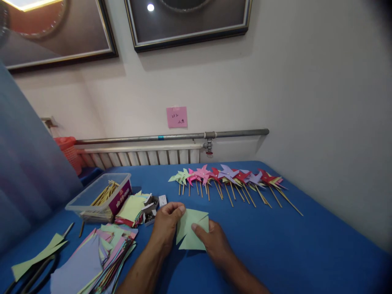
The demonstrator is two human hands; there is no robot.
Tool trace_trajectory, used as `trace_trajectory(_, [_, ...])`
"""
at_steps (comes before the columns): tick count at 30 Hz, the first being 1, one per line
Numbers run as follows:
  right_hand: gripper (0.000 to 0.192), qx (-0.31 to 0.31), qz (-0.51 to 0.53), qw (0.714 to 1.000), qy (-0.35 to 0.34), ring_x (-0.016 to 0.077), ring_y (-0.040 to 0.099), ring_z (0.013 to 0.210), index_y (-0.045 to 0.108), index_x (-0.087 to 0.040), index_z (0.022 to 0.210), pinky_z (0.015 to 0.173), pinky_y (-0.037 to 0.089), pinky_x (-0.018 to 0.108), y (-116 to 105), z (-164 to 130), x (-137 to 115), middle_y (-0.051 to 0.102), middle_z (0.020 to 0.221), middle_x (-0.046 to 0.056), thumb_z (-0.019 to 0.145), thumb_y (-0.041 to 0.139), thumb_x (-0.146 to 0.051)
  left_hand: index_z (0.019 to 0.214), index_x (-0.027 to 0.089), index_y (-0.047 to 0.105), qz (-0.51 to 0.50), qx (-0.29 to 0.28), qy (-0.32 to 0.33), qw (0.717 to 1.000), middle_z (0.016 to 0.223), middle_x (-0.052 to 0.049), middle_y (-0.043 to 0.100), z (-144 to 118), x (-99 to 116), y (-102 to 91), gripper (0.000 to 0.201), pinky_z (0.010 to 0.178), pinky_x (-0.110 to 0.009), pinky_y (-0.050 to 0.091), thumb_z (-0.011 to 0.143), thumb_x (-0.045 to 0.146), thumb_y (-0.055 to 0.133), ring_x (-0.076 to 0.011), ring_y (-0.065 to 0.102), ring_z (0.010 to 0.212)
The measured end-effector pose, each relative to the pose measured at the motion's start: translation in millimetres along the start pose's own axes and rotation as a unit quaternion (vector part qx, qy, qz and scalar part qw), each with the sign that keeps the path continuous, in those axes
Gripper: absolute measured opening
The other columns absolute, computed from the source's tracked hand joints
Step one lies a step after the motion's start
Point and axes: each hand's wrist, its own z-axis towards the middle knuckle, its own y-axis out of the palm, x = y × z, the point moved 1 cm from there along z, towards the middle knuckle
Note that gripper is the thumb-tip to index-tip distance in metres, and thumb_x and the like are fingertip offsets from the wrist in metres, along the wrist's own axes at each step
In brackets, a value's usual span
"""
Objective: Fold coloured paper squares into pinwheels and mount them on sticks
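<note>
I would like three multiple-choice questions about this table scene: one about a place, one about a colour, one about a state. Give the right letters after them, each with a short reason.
1. Where does the row of finished pinwheels lie?
A. Inside the clear box
B. At the far side of the blue table, near the wall
C. Under the paper stack

2. What colour is the paper between the hands?
A. Red
B. Purple
C. Light green

3. How is that paper held?
A. By both hands
B. By one hand only
C. It lies untouched

Answers: 1 B, the row lies across the blue table below the radiator; 2 C, the sheet is pale green; 3 A, the left hand and the right hand both touch it.
</note>
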Motion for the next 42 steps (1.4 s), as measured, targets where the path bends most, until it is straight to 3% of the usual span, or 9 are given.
trace_trajectory(3, [0.047, -0.002, 0.008, 1.0, -0.006, 0.032, 0.081, 0.085, 0.082, -0.017, 0.105, 0.074, 0.064, 0.038, -1, 1, 4, 0.086, 0.092, 0.009, 0.073, 0.081, -0.051, 0.088, 0.015, 0.078, -0.056, -0.001, -0.03, 0.998, 0.076, -0.005, 0.075, -1, 0, 1.1, 0.062, 0.064, -0.03, 0.049, 0.055, 0.064, 0.095, -0.0195, 0.065, 0.068])
trace_trajectory(9, [0.051, 0.001, 0.001, 1.0, -0.014, 0.0312, 0.081, 0.086, 0.082, -0.015, 0.109, 0.076, 0.064, 0.038, -3, 3, 8, 0.086, 0.098, 0.011, 0.076, 0.081, -0.054, 0.076, 0.015, 0.073, -0.072, 0.001, -0.042, 0.997, 0.064, -0.006, 0.069, 0, 0, -1.0, 0.064, 0.061, -0.031, 0.047, 0.063, 0.076, 0.086, -0.0204, 0.063, 0.06])
trace_trajectory(13, [0.051, 0.002, -0.004, 1.0, -0.02, 0.0324, 0.081, 0.086, 0.082, -0.016, 0.104, 0.075, 0.064, 0.038, -3, 4, 10, 0.086, 0.095, 0.011, 0.075, 0.081, -0.058, 0.07, 0.015, 0.071, -0.012, -0.044, 0.014, 0.999, 0.06, -0.002, 0.063, -1, 1, -2.5, 0.052, 0.057, -0.027, 0.041, 0.065, 0.063, 0.09, -0.0144, 0.054, 0.056])
trace_trajectory(19, [0.052, -0.002, -0.006, 1.0, -0.019, 0.0331, 0.081, 0.087, 0.081, -0.017, 0.108, 0.074, 0.065, 0.039, -4, 6, 14, 0.086, 0.098, 0.012, 0.076, 0.081, -0.059, 0.07, 0.016, 0.073, 0.049, -0.008, 0.035, 0.998, 0.059, 0.002, 0.062, 9, -9, -8.6, 0.034, 0.055, -0.023, 0.036, 0.062, 0.044, 0.091, -0.0112, 0.049, 0.055])
trace_trajectory(25, [0.047, -0.005, -0.007, 1.0, -0.019, 0.0334, 0.081, 0.087, 0.082, -0.02, 0.105, 0.075, 0.065, 0.04, -5, 9, 18, 0.086, 0.098, 0.01, 0.077, 0.08, -0.057, 0.07, 0.017, 0.072, 0.048, -0.01, 0.028, 0.998, 0.058, 0.003, 0.062, 9, -11, -8.5, 0.036, 0.055, -0.023, 0.037, 0.063, 0.047, 0.091, -0.0113, 0.048, 0.053])
trace_trajectory(30, [0.048, -0.004, 0.004, 1.0, -0.014, 0.0343, 0.081, 0.087, 0.082, -0.018, 0.106, 0.074, 0.065, 0.04, -4, 7, 15, 0.086, 0.093, 0.01, 0.076, 0.082, -0.055, 0.084, 0.015, 0.076, -0.021, 0.0, 0.003, 1.0, 0.069, -0.003, 0.071, 3, -5, -2.3, 0.056, 0.062, -0.028, 0.045, 0.064, 0.066, 0.088, -0.0178, 0.06, 0.062])
trace_trajectory(34, [0.048, -0.011, 0.02, 0.999, -0.025, 0.0345, 0.082, 0.088, 0.082, -0.019, 0.106, 0.074, 0.064, 0.04, -4, 7, 16, 0.086, 0.092, 0.01, 0.076, 0.082, -0.056, 0.079, 0.014, 0.074, -0.039, -0.019, -0.009, 0.999, 0.067, -0.006, 0.071, -1, -1, 0.5, 0.065, 0.06, -0.03, 0.045, 0.063, 0.075, 0.086, -0.0186, 0.06, 0.059])
trace_trajectory(38, [0.048, -0.005, 0.02, 1.0, -0.02, 0.0344, 0.081, 0.086, 0.082, -0.019, 0.104, 0.074, 0.064, 0.041, -4, 9, 17, 0.086, 0.091, 0.01, 0.074, 0.083, -0.057, 0.076, 0.014, 0.073, -0.024, -0.056, 0.01, 0.998, 0.062, -0.002, 0.065, -2, 0, -0.4, 0.062, 0.057, -0.027, 0.042, 0.066, 0.074, 0.086, -0.0146, 0.054, 0.056])
trace_trajectory(42, [0.045, 0.005, 0.008, 1.0, -0.019, 0.0333, 0.081, 0.083, 0.083, -0.019, 0.101, 0.072, 0.063, 0.04, -4, 7, 13, 0.086, 0.091, 0.01, 0.074, 0.084, -0.055, 0.072, 0.015, 0.072, 0.024, -0.027, 0.021, 0.999, 0.06, 0.001, 0.063, 3, -5, -4.0, 0.053, 0.056, -0.023, 0.039, 0.057, 0.06, 0.096, -0.011, 0.05, 0.055])
